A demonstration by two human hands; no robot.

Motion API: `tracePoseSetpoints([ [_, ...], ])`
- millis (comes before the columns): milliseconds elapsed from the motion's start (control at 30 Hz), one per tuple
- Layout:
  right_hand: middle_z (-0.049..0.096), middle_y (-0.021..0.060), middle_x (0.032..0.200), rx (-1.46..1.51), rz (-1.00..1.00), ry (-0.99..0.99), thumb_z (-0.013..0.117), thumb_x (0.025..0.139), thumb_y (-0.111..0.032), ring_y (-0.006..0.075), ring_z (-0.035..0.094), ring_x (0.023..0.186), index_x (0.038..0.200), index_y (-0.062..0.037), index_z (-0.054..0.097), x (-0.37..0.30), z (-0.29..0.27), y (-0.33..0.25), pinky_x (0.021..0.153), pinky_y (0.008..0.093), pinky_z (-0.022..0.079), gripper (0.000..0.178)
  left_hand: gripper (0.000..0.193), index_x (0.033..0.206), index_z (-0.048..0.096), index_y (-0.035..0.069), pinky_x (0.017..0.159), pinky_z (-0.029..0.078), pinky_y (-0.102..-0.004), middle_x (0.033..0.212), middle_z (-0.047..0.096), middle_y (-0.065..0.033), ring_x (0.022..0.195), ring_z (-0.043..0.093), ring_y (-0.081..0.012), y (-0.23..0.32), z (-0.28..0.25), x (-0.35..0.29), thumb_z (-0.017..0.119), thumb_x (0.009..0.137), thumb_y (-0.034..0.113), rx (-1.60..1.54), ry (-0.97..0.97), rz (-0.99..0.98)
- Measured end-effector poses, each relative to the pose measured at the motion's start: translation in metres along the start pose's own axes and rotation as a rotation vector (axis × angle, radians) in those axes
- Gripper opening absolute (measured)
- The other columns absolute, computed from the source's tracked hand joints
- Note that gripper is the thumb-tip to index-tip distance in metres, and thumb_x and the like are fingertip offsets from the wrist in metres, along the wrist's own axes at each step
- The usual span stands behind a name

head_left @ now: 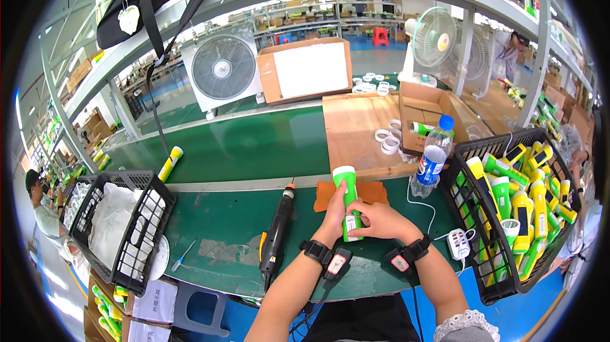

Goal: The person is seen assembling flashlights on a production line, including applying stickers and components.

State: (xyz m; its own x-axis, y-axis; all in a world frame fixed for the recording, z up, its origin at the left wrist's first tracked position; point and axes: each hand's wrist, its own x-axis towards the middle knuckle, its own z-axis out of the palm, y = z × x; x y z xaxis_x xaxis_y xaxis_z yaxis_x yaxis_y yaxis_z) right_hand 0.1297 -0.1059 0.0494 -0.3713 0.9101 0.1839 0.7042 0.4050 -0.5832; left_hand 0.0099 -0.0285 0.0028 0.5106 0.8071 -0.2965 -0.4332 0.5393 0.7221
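Upright over the near edge of the green workbench [216, 215], a green flashlight [350, 194] with a white head is in my left hand [333, 213]. The fingers of that hand wrap its left side. My right hand [386, 221] is closed against the lower right of the flashlight, its fingertips pinching a thin, dark, wire-like piece that lies across the body. What kind of piece it is, I cannot make out. An orange cloth [375, 192] lies behind the flashlight. To the left rests a black electric screwdriver [278, 231].
Right, a black crate [532, 140] holds several yellow and green flashlights, near a drink bottle [431, 163] and a white power strip [458, 244]. Left, another black crate [121, 248] contains clear plastic. White rings [389, 145] and an open carton [424, 95] sit on a wooden board [346, 129].
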Motion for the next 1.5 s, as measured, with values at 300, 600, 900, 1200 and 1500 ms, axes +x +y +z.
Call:
tracePoseSetpoints([
  [300, 0.058, 0.0132, 0.083, 0.224, 0.055, 0.463, 0.048, 0.081, -0.005, 0.0332, 0.057, 0.073, 0.105, -0.0149, 0.051, 0.011, 0.006, 0.022, 0.064, 0.0385, 0.046, 0.026, 0.036, 0.098, 0.044, 0.009, 0.053, 0.049, -0.0304, 0.075, 0.053, -0.0052, 0.059, 0.054, -0.015, -0.003, -0.002, 0.002, 0.041, 0.088, 0.043, 0.207, -0.067, 0.055],
  [600, 0.049, 0.0131, 0.116, 0.013, 0.113, 0.591, 0.055, 0.07, 0.002, 0.0336, 0.055, 0.095, 0.122, -0.023, 0.046, 0.001, -0.004, 0.029, 0.078, 0.0357, 0.046, 0.059, 0.044, 0.111, 0.044, 0.006, 0.073, 0.048, -0.0359, 0.094, 0.056, -0.0094, 0.084, 0.059, -0.0225, -0.007, 0.0, -0.008, 0.03, 0.09, 0.043, 0.234, -0.522, -0.144],
  [900, 0.056, 0.0151, 0.108, 0.363, -0.033, 0.518, 0.069, 0.065, -0.005, 0.0278, 0.055, 0.1, 0.122, -0.0078, 0.043, -0.002, -0.015, 0.047, 0.085, 0.0321, 0.043, 0.063, 0.039, 0.114, 0.043, 0.001, 0.086, 0.038, -0.0306, 0.103, 0.051, -0.012, 0.098, 0.05, -0.0206, -0.013, 0.002, -0.005, 0.059, 0.08, 0.012, 1.18, -0.208, 1.17],
  [1200, 0.055, 0.0027, 0.085, 0.957, 0.014, -0.017, 0.064, 0.078, -0.018, 0.0088, 0.054, 0.064, 0.119, -0.0057, 0.045, 0.001, -0.004, 0.045, 0.058, 0.0213, 0.047, 0.047, 0.028, 0.114, 0.036, 0.002, 0.082, 0.038, -0.0285, 0.101, 0.047, -0.0085, 0.092, 0.046, -0.016, 0.006, 0.028, -0.028, 0.042, 0.09, 0.015, 0.583, -0.021, 0.99],
  [1500, 0.047, -0.0027, 0.071, 1.068, 0.141, -0.057, 0.057, 0.084, -0.019, 0.0048, 0.044, 0.056, 0.114, -0.0035, 0.051, 0.005, 0.013, 0.072, 0.052, 0.0204, 0.043, 0.035, 0.039, 0.107, 0.04, 0.008, 0.057, 0.049, -0.0297, 0.092, 0.053, -0.0058, 0.075, 0.055, -0.0148, 0.32, 0.183, -0.069, 0.063, 0.079, 0.023, 0.557, 0.056, 1.42],
])
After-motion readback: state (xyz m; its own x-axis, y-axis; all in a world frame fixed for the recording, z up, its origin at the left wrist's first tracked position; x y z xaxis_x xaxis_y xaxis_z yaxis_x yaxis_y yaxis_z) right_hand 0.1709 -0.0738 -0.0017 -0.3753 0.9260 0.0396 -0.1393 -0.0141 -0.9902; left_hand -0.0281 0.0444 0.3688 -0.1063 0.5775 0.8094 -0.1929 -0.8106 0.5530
